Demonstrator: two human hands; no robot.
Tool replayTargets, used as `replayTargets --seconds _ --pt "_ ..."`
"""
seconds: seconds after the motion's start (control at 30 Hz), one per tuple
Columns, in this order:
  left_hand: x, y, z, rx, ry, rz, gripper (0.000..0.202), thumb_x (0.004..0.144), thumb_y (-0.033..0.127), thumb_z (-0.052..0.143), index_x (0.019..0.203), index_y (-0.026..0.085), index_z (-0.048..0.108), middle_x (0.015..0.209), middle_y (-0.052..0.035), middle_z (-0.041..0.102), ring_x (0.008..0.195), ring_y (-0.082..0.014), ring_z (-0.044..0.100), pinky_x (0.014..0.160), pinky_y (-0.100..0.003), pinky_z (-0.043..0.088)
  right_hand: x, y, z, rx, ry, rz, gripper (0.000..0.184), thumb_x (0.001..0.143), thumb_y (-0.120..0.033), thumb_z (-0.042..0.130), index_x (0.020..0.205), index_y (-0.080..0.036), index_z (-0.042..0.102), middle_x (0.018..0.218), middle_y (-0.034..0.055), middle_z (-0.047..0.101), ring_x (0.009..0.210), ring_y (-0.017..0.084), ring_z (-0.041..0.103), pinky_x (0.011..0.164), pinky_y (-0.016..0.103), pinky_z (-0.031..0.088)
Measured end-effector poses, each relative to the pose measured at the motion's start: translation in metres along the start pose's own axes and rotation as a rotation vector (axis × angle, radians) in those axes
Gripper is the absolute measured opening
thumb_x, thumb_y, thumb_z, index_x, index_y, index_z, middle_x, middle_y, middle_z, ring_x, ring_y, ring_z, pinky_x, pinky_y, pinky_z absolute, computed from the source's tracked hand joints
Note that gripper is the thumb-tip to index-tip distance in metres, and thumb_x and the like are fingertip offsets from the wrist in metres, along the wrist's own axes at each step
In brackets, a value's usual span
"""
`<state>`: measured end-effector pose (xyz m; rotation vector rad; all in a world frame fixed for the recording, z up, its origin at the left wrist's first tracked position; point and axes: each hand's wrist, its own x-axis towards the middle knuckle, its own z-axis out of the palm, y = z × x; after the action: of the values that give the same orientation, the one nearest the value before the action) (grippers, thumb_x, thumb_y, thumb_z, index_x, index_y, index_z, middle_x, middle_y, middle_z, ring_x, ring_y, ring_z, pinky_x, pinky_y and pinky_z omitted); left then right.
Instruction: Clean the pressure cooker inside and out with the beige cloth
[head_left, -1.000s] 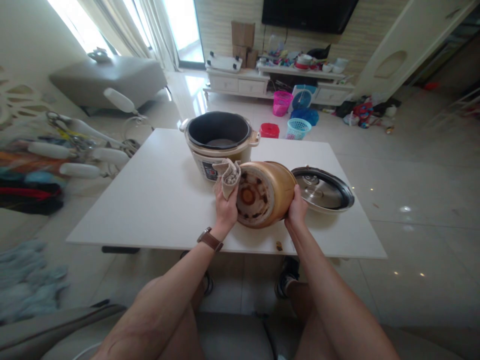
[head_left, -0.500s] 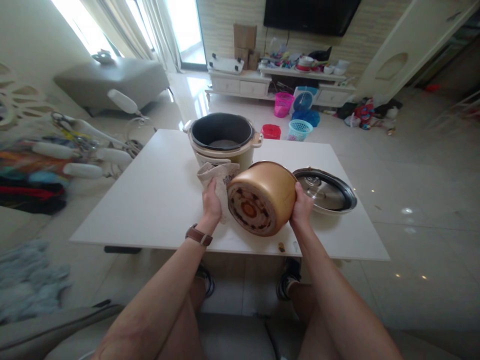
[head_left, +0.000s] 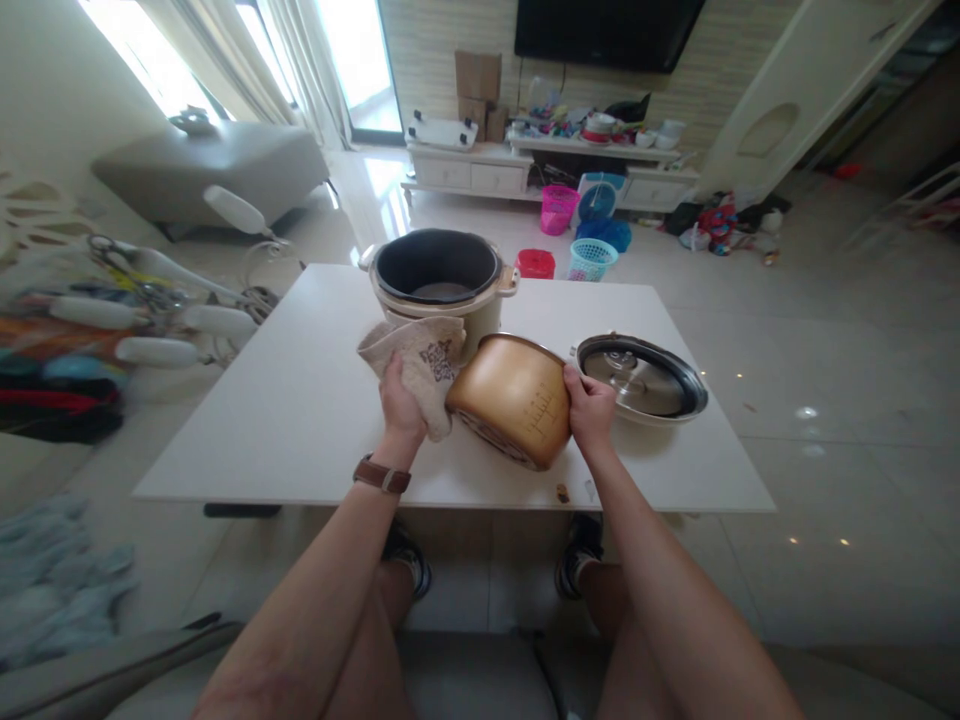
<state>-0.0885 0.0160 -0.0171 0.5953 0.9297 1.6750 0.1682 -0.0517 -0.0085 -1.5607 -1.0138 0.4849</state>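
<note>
Cooker [head_left: 439,265]: stood open on the white table [head_left: 262,420].
Golden pot [head_left: 514,390]: was tilted, in front and right of the cooker.
Left hand [head_left: 403,405]: gripped a beige cloth [head_left: 420,365] just before the cooker.
Right hand [head_left: 591,408]: clamped the pot's rim, apart from the left hand.
Lid [head_left: 654,388]: lay right of the cooker.

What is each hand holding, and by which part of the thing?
The left hand holds the cloth by the edge nearest the wrist; the right hand holds the tilted pot by its rim.
</note>
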Motion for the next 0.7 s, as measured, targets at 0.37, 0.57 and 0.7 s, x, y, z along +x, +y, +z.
replayTargets --seconds 0.37,0.57,0.7 --pt "0.021 0.072 -0.040 -0.168 0.007 0.025 0.058 0.109 0.059 0.025 0.125 0.025 0.070 0.140 -0.0074 0.073 0.148 -0.0274 0.055 0.126 -0.048 0.045 0.010 -0.003 0.021 0.221 -0.036 -0.072 0.044 0.088 -0.065 0.067 0.095 -0.022 0.068 0.099 0.0029 0.071 0.099 0.020 0.062 0.095 0.033 0.047" --pt "0.012 0.076 -0.031 -0.246 -0.064 0.015 0.054 0.107 0.061 0.039 0.135 0.025 0.068 0.142 -0.0084 0.072 0.150 -0.0281 0.054 0.127 -0.050 0.042 0.004 -0.001 0.004 0.178 0.042 -0.081 0.043 0.087 -0.055 0.070 0.116 -0.024 0.067 0.132 0.0088 0.069 0.126 0.026 0.059 0.107 0.042 0.043" --pt "-0.002 0.067 0.000 -0.195 -0.164 -0.010 0.056 0.102 0.063 0.050 0.138 0.023 0.067 0.141 -0.0105 0.073 0.149 -0.0322 0.055 0.126 -0.055 0.043 -0.026 -0.021 -0.007 0.060 0.146 -0.158 0.030 0.086 -0.051 0.074 0.083 -0.022 0.067 0.086 0.0015 0.066 0.086 0.019 0.058 0.084 0.035 0.046"
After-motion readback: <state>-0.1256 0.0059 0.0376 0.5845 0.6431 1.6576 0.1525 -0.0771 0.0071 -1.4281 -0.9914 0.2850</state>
